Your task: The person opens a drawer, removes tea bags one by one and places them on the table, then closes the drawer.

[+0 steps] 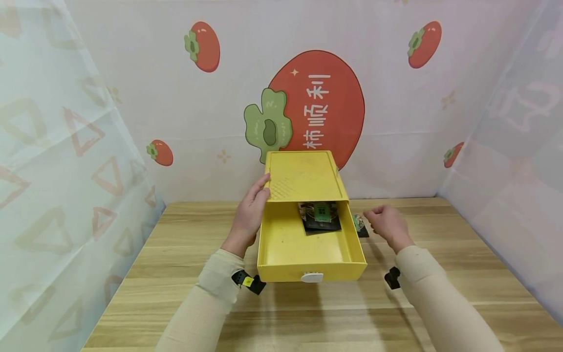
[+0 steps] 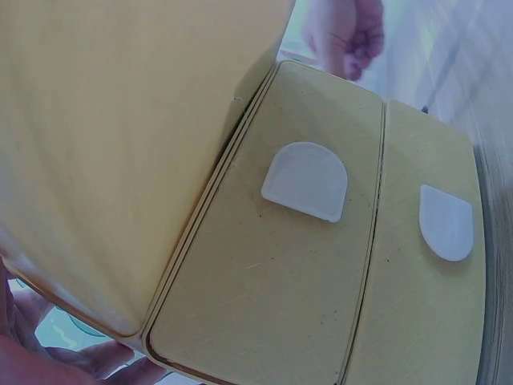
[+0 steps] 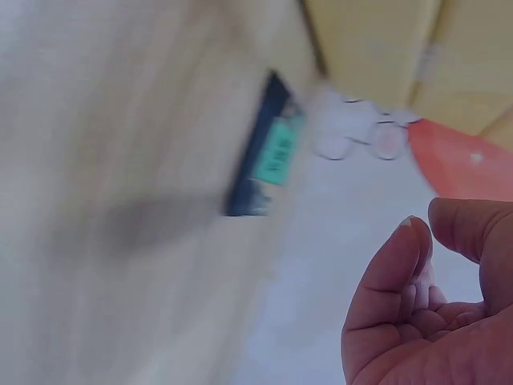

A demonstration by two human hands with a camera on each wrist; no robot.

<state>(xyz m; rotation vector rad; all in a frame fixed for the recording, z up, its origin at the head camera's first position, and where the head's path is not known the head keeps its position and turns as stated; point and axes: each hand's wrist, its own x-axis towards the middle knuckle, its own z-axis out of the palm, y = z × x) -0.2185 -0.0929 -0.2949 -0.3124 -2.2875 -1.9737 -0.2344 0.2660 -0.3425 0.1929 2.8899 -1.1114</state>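
Observation:
A yellow drawer cabinet (image 1: 303,173) stands against the back wall, its top drawer (image 1: 286,273) pulled out toward me. Black printed cards or flat packets (image 1: 322,219) with a green label lie overlapping at the back of that drawer. My left hand (image 1: 249,212) rests along the cabinet's left side, fingers extended along it. Just right of the cabinet, my right hand (image 1: 388,224) hovers over the table with loosely bent fingers and nothing between thumb and forefinger. Near it on the table lies another black printed piece (image 1: 361,226), partly hidden by the drawer in the head view.
Below the pulled-out drawer are two closed drawers with white handles (image 2: 306,181). The wooden table (image 1: 184,288) meets a fabric backdrop (image 1: 211,112) printed with persimmons, and more fabric hangs at both sides.

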